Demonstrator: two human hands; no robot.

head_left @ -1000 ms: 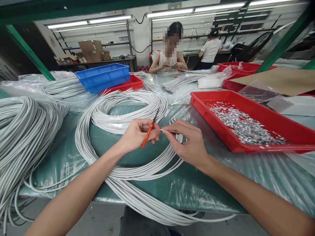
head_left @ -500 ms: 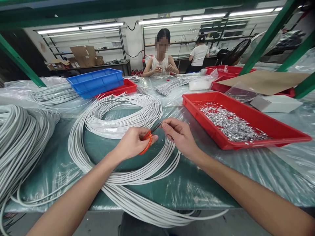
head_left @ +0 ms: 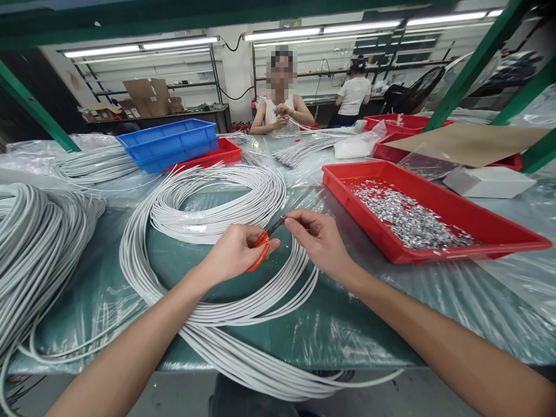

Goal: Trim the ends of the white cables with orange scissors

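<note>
My left hand (head_left: 232, 250) is closed around the orange handles of a pair of scissors (head_left: 259, 250), whose dark blades point up and right. At the blade tips, my right hand (head_left: 319, 237) is closed in a pinch. What it holds is too small and too covered by the fingers to make out. Beneath both hands lies a large coil of white cable (head_left: 143, 260), its loops reaching over the table's front edge. A second white cable coil (head_left: 208, 223) rests just behind the scissors.
A red tray (head_left: 373, 246) with many small silvery pieces stands to the right. Thick grey-white cable bundles (head_left: 39, 260) fill the left side. Blue bins (head_left: 169, 145) sit at the back left. Across the table a person (head_left: 280, 107) works with raised hands. Green frame posts (head_left: 471, 69) slant overhead.
My hands and the scissors hold nearly the same place. Across the table, the person's hands have come together and one has risen.
</note>
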